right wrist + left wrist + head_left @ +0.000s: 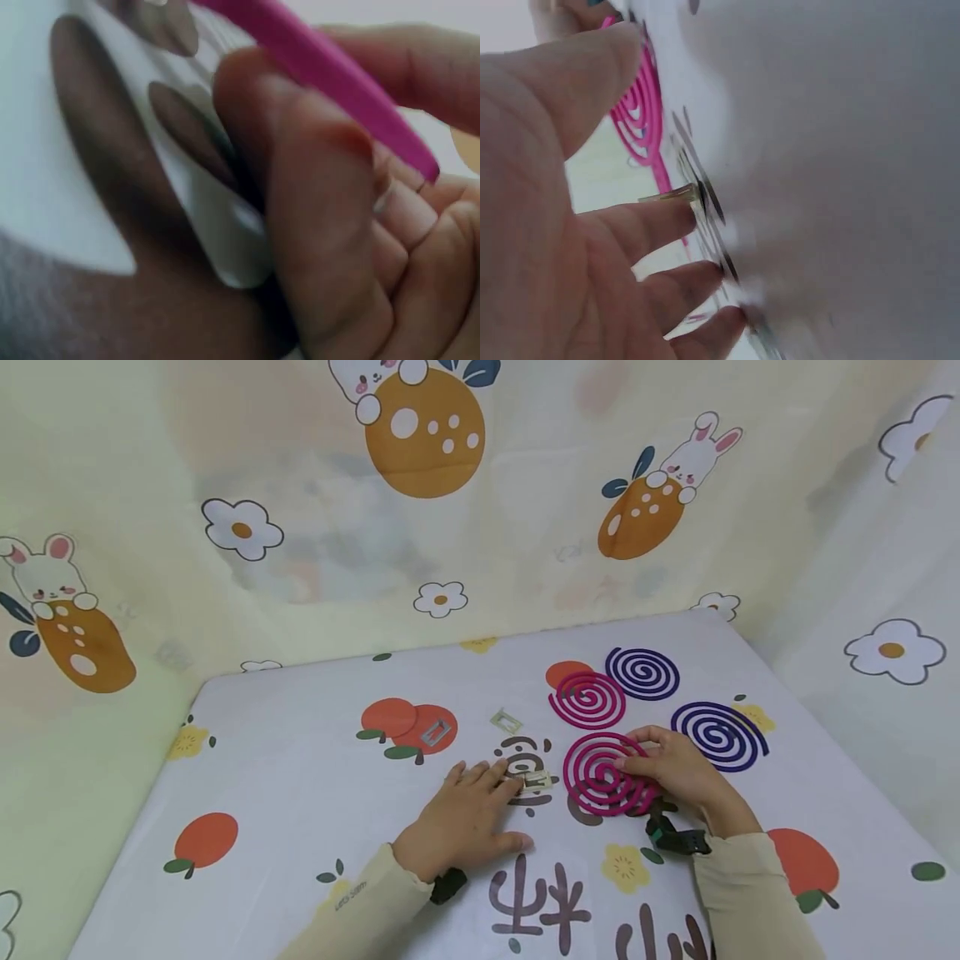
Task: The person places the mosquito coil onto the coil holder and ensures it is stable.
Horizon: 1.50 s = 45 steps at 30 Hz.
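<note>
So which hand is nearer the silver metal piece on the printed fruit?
Left hand, below and slightly right of the silver metal piece in the head view; the right hand is farther right, holding a pink coil.

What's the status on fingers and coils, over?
Right fingers pinch nearer pink coil. Left fingers by small metal stand. Nothing visibly blocking.

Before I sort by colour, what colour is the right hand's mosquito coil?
Magenta pink; the mosquito coil shows best in the head view.
</note>
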Tool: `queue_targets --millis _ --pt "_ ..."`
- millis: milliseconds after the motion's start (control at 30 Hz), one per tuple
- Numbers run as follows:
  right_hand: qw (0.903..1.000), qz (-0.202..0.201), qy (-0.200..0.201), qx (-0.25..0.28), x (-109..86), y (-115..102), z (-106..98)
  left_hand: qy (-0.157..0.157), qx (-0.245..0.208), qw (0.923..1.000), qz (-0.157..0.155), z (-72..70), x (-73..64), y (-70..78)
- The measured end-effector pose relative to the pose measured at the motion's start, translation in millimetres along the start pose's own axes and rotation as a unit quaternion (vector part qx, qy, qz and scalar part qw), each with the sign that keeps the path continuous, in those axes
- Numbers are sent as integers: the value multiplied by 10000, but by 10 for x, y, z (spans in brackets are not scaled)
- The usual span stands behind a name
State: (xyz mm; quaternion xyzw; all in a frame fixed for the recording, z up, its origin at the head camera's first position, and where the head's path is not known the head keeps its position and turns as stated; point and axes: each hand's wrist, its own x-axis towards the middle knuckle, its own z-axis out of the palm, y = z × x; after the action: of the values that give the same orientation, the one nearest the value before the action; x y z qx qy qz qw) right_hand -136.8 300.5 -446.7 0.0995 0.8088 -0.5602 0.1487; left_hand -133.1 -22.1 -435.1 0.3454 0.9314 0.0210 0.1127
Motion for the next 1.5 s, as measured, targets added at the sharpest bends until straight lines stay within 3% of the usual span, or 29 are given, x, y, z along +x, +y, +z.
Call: queue_targets --millis 133,633,1100,1500 --pt "9986 -131 -246 457 20 45 0 27 -51 10000 -37 6 6 13" --pt "9869 -492 -399 1481 97 -9 198 284 -323 9991 17 65 -18 23" --pt "9812 -683 -594 1707 124 -60 396 294 -192 9994 44 124 3 55" --pt "9691 -795 -770 2204 125 -62 502 402 -45 9990 172 135 -3 84"
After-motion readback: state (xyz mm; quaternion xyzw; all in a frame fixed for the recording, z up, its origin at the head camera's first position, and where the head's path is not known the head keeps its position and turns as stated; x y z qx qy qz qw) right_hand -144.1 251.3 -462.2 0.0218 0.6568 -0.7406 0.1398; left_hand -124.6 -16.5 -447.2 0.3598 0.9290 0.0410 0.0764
